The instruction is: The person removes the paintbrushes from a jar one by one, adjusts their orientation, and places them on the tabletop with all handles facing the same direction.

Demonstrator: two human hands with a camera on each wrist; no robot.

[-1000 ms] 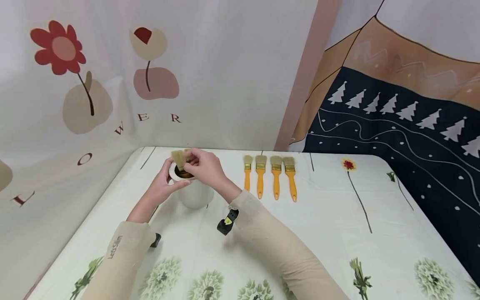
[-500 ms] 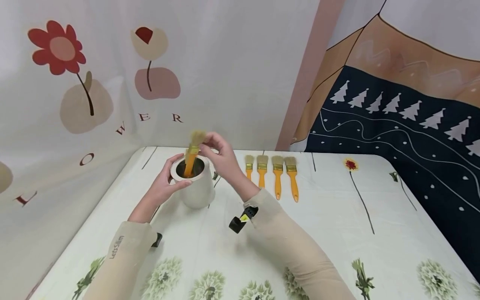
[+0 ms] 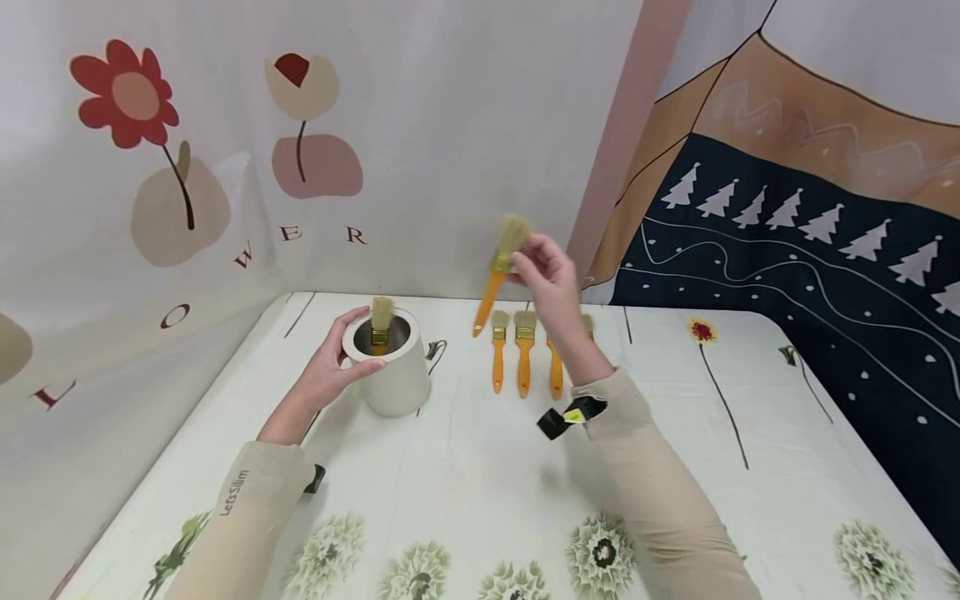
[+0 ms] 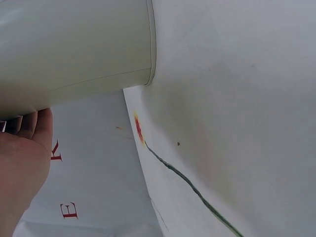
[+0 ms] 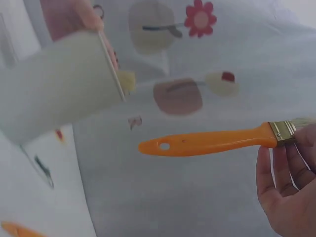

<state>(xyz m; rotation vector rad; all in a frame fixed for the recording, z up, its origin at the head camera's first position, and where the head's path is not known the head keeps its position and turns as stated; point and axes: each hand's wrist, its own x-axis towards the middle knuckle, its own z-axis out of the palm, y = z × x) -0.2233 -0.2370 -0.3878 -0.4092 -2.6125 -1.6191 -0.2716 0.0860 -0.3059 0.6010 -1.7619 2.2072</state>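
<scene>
My left hand (image 3: 327, 360) grips a white cylindrical pot (image 3: 399, 385) near its rim, thumb on the near side. In the left wrist view, curled fingers (image 4: 43, 126) press against the pot's wall. One paintbrush (image 3: 382, 320) stands inside it, bristles up, most of its handle hidden. My right hand (image 3: 551, 283) pinches another paintbrush (image 3: 489, 300) in the air, to the right of the pot. The right wrist view shows the fingers at its metal band, with the orange handle (image 5: 207, 142) pointing back towards the pot.
Several paintbrushes lie in a row on the table, bristles away from me, including a narrow paintbrush (image 3: 498, 360) and a wider paintbrush (image 3: 524, 358). My right forearm partly covers the row. A printed curtain (image 3: 450, 167) hangs just behind the table (image 3: 480, 467).
My right hand has lifted a paintbrush out of the pot and carried it right, over the row's left part. Another paintbrush stays in the pot. My left hand has barely moved.
</scene>
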